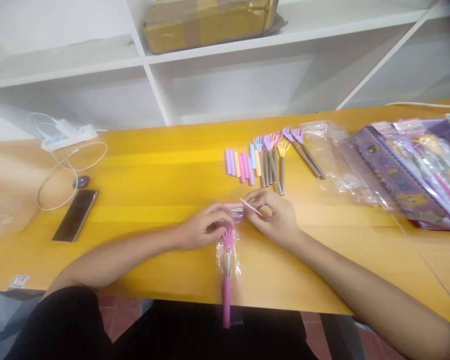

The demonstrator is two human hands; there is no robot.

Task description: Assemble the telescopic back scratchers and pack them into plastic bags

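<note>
A pink back scratcher [227, 295] lies inside a clear plastic bag [237, 257], its claw end towards the shelf and its handle end past the table's front edge. My left hand [206, 227] is curled at the bag's upper end, thumb and fingers closed on it just above the claw. A pinkish header [235, 212] of the bag shows between my hands. My right hand [275, 217] pinches a thin white strip [250, 206] beside that header. Whether the strip is attached to the bag, I cannot tell.
Beyond my hands lie several coloured handle sleeves [242, 165] and several back scratchers with metal shafts [273, 165]. Empty clear bags [333, 160] and a purple display box [397, 175] are at right. At left are a phone [75, 216], a mouse [81, 182] and a power strip [69, 137].
</note>
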